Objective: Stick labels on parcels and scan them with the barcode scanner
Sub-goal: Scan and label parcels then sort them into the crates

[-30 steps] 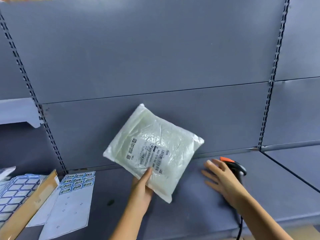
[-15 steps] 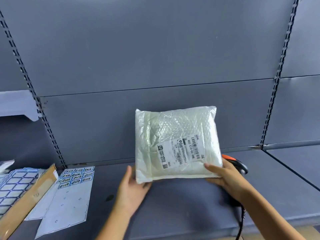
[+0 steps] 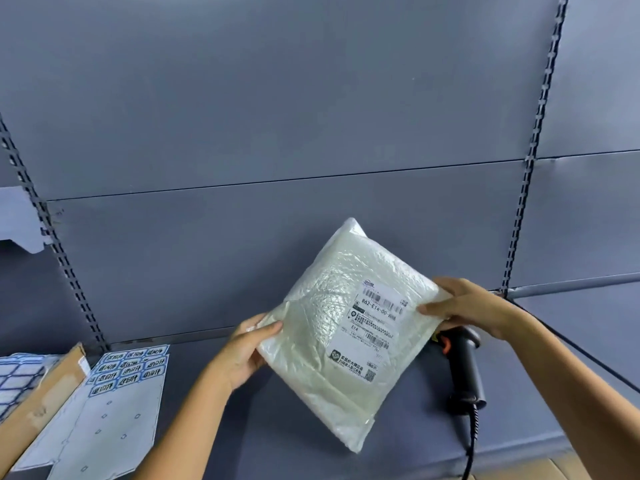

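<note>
Overhead, from the head camera, both hands hold a white bubble-wrap parcel (image 3: 349, 327) tilted above the grey shelf (image 3: 284, 441); the left hand (image 3: 246, 353) pinches its left edge, the right hand (image 3: 471, 306) grips its right corner; a printed shipping label (image 3: 375, 332) faces up; the black barcode scanner (image 3: 464, 368) lies just right of the parcel; a label sheet (image 3: 114, 400) lies at far left.

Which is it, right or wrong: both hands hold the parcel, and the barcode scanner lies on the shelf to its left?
Wrong: the head view shows the barcode scanner on the shelf right of the parcel. Left hand and right hand hold it.
</note>
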Available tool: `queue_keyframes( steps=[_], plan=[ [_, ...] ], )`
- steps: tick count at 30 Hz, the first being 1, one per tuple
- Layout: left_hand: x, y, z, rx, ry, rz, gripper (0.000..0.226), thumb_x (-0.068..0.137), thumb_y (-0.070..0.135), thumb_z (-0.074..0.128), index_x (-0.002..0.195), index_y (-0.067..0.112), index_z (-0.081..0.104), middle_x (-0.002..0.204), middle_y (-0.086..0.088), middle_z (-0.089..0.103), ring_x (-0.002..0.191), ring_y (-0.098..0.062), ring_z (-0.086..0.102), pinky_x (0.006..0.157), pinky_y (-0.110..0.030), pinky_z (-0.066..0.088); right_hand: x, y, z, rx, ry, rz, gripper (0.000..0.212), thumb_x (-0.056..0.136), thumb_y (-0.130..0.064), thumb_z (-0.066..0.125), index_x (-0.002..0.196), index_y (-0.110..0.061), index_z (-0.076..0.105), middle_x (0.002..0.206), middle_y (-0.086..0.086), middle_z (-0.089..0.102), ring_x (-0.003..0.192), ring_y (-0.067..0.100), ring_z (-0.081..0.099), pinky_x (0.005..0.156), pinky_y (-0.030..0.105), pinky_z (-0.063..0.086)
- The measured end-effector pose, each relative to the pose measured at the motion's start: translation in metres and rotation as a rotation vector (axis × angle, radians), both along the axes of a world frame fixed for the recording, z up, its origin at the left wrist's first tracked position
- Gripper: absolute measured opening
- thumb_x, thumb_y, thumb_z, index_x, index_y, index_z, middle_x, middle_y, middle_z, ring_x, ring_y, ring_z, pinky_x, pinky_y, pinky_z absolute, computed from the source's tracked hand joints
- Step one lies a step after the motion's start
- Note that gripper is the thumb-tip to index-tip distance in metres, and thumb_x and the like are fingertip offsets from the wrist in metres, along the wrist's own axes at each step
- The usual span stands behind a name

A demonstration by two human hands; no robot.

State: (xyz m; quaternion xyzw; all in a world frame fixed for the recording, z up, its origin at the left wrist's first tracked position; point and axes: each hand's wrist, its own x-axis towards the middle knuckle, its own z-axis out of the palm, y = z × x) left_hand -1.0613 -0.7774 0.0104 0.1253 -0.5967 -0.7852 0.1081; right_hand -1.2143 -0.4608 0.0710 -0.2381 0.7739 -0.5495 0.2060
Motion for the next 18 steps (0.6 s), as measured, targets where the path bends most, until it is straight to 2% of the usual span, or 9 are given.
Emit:
queue_keyframes(
  steps=[2, 3, 6, 8, 9, 12, 15, 17, 18],
  plan=[
    [-0.001, 0.008, -0.010, 0.079, 0.093, 0.100, 0.030, 0.078, 0.001, 0.067, 0.106, 0.008, 0.063, 0.091, -0.010, 0.072, 0.075, -0.020, 0.070, 0.062, -0.028, 0.058, -0.002, -0.002, -0.007, -0.121, 0.057, -0.224, 0.030, 0.085, -0.025, 0.069, 0.112, -0.017, 0.059, 0.104, 0.004, 0.069, 0.093, 0.022, 0.067, 0.091, 0.039, 0.051],
    [-0.001, 0.013, -0.014, 0.135, 0.138, 0.150, 0.024, 0.085, 0.000, 0.059, 0.106, 0.010, 0.063, 0.091, -0.008, 0.073, 0.075, -0.018, 0.071, 0.060, -0.027, 0.057, -0.004, -0.002, -0.015, -0.109, 0.110, -0.360, 0.040, 0.085, -0.032, 0.068, 0.120, -0.017, 0.056, 0.110, 0.002, 0.066, 0.101, 0.022, 0.064, 0.094, 0.038, 0.047],
    [-0.001, 0.020, -0.035, 0.301, 0.237, 0.235, 0.026, 0.093, 0.001, 0.046, 0.109, 0.014, 0.062, 0.096, -0.005, 0.073, 0.081, -0.016, 0.071, 0.062, -0.027, 0.058, -0.005, 0.003, -0.058, 0.205, 0.164, -0.655, 0.067, 0.080, -0.034, 0.073, 0.134, -0.007, 0.044, 0.132, 0.013, 0.051, 0.121, 0.032, 0.049, 0.101, 0.040, 0.038],
    [-0.003, 0.025, -0.049, 0.380, 0.252, 0.261, 0.026, 0.093, 0.001, 0.046, 0.111, 0.013, 0.061, 0.101, -0.007, 0.072, 0.086, -0.018, 0.071, 0.065, -0.029, 0.058, 0.003, 0.007, -0.087, 0.380, 0.104, -0.671, 0.068, 0.076, -0.029, 0.076, 0.129, 0.000, 0.043, 0.133, 0.022, 0.041, 0.117, 0.037, 0.047, 0.099, 0.039, 0.037],
    [-0.005, 0.027, -0.055, 0.409, 0.240, 0.267, 0.026, 0.092, 0.000, 0.046, 0.111, 0.012, 0.060, 0.102, -0.009, 0.072, 0.087, -0.020, 0.071, 0.066, -0.031, 0.059, 0.007, 0.007, -0.096, 0.384, 0.056, -0.669, 0.065, 0.075, -0.024, 0.077, 0.124, 0.003, 0.043, 0.130, 0.024, 0.039, 0.110, 0.037, 0.048, 0.094, 0.037, 0.039],
    [-0.015, 0.032, -0.067, 0.351, 0.127, 0.259, 0.020, 0.088, -0.007, 0.050, 0.100, 0.006, 0.058, 0.094, -0.014, 0.072, 0.080, -0.023, 0.071, 0.067, -0.034, 0.059, 0.014, 0.012, -0.101, 0.368, -0.032, -0.647, 0.052, 0.070, -0.023, 0.081, 0.104, 0.004, 0.052, 0.103, 0.022, 0.055, 0.088, 0.031, 0.052, 0.070, 0.035, 0.040],
    [-0.021, 0.034, -0.066, 0.074, -0.019, 0.250, 0.030, 0.063, -0.003, 0.067, 0.090, 0.004, 0.054, 0.081, -0.013, 0.065, 0.068, -0.021, 0.063, 0.061, -0.030, 0.050, 0.018, 0.019, -0.092, 0.186, -0.181, -0.571, 0.041, 0.057, -0.026, 0.083, 0.076, 0.002, 0.060, 0.064, 0.013, 0.055, 0.061, 0.026, 0.051, 0.053, 0.030, 0.033],
    [-0.025, 0.035, -0.066, -0.125, -0.080, 0.262, 0.033, 0.058, 0.004, 0.063, 0.091, 0.006, 0.054, 0.079, -0.009, 0.062, 0.064, -0.018, 0.057, 0.056, -0.028, 0.043, 0.024, 0.017, -0.087, -0.129, -0.390, -0.532, 0.031, 0.069, -0.017, 0.077, 0.086, 0.001, 0.059, 0.067, 0.013, 0.052, 0.060, 0.026, 0.053, 0.055, 0.028, 0.039],
    [-0.027, 0.035, -0.066, -0.182, -0.090, 0.265, 0.034, 0.062, 0.002, 0.063, 0.094, 0.009, 0.054, 0.083, -0.007, 0.065, 0.067, -0.017, 0.058, 0.057, -0.027, 0.043, 0.029, 0.014, -0.084, -0.321, -0.504, -0.497, 0.018, 0.081, -0.010, 0.068, 0.093, -0.003, 0.057, 0.075, 0.014, 0.055, 0.068, 0.029, 0.059, 0.061, 0.031, 0.045]
  ],
)
